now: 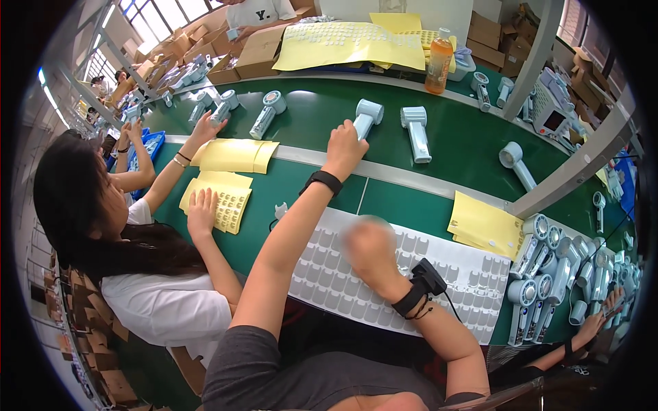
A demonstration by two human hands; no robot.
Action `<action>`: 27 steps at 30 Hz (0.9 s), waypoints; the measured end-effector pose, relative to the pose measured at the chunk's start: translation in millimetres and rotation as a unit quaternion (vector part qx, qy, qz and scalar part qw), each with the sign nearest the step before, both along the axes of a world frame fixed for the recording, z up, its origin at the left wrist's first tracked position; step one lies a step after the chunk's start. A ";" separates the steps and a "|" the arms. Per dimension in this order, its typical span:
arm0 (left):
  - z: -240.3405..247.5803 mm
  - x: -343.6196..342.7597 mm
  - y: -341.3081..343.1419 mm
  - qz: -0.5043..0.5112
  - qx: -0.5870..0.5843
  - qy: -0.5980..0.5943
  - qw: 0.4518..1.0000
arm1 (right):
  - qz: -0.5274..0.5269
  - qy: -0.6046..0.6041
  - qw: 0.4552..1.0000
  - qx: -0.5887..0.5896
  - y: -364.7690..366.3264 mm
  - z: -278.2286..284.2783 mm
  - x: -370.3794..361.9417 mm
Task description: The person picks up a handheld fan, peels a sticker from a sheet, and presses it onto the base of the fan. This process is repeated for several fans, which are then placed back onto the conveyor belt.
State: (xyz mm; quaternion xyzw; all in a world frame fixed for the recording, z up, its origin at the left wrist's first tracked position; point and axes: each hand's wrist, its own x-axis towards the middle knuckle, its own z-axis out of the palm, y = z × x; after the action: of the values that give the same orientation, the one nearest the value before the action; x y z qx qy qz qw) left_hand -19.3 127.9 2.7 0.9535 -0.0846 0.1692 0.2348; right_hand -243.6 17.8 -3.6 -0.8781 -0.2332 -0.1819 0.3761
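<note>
Head view: at twelve o'clock, the left hand (346, 145) had its fingers closed around the handle end of a pale blue handheld fan (369, 115) over the green bench (391, 198). At six o'clock, the right hand (370, 250) was curled above a white sheet of grey shapes (325, 277); blur obscured whether it pinched anything. A light, steady handle grip seemed best, with shapes handled by their edges. Another fan (416, 133) lay at three o'clock from the left hand, a fan cluster (561, 281) at three o'clock from the right.
</note>
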 end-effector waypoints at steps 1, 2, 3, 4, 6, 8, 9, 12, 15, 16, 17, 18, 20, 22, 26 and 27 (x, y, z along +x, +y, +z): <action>1.1 -1.6 0.9 0.010 -0.014 -0.047 0.999 | 0.002 0.008 1.000 0.003 -0.1 -1.8 0.3; 2.2 -3.6 1.6 0.020 -0.028 -0.094 0.995 | 0.003 0.016 1.000 0.006 -0.3 -2.6 0.0; 9.2 -8.7 -0.1 0.016 -0.029 -0.094 0.995 | -0.001 0.016 1.000 0.006 -0.8 -3.0 -0.2; 16.5 -13.9 -1.2 0.017 -0.073 -0.132 0.988 | -0.012 0.013 1.000 0.013 -0.8 -3.3 -0.8; 32.4 -26.0 -4.8 0.020 -0.162 -0.207 0.965 | -0.032 0.006 0.999 0.027 -0.1 -3.1 -1.6; 45.7 -42.0 -9.9 0.007 -0.197 -0.204 0.959 | -0.030 -0.006 1.000 -0.001 1.6 -2.7 -4.2; 49.7 -50.6 -12.5 -0.004 -0.233 -0.198 0.952 | -0.025 -0.016 0.999 -0.030 2.4 -2.7 -6.0; 50.4 -68.6 -17.2 -0.055 -0.293 -0.183 0.937 | -0.026 -0.009 0.999 -0.033 7.9 -3.7 -4.6; 49.5 -84.3 -19.4 -0.133 -0.340 -0.164 0.917 | -0.033 0.023 0.999 0.020 13.6 -7.4 0.5; 51.1 -90.9 -18.5 -0.157 -0.362 -0.131 0.910 | -0.024 0.044 0.997 0.054 15.4 -5.9 1.8; 53.1 -96.1 -18.0 -0.181 -0.383 -0.098 0.900 | -0.016 0.066 0.994 0.088 16.4 -3.1 3.1; 54.8 -98.2 -18.2 -0.204 -0.404 -0.065 0.889 | -0.008 0.087 0.989 0.121 16.1 -0.3 4.5; 56.8 -97.2 -20.3 -0.232 -0.449 -0.051 0.862 | 0.017 0.162 0.969 0.188 1.6 6.6 6.3; 58.6 -98.2 -17.4 -0.277 -0.531 -0.024 0.801 | 0.074 0.309 0.894 0.316 -20.5 31.1 7.7; 52.9 -119.2 -27.2 -0.295 -0.518 0.012 0.802 | 0.099 0.303 0.851 0.418 -79.9 79.4 21.1; 50.0 -123.3 -29.0 -0.294 -0.519 0.012 0.802 | 0.099 0.305 0.851 0.417 -87.3 89.7 23.8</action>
State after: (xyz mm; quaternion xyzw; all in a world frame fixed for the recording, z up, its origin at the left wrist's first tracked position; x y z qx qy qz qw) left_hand -142.7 98.9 52.7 0.6199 -0.2579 0.0990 0.7345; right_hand -219.8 -69.6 86.2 -0.6224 -0.0943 0.0526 0.7752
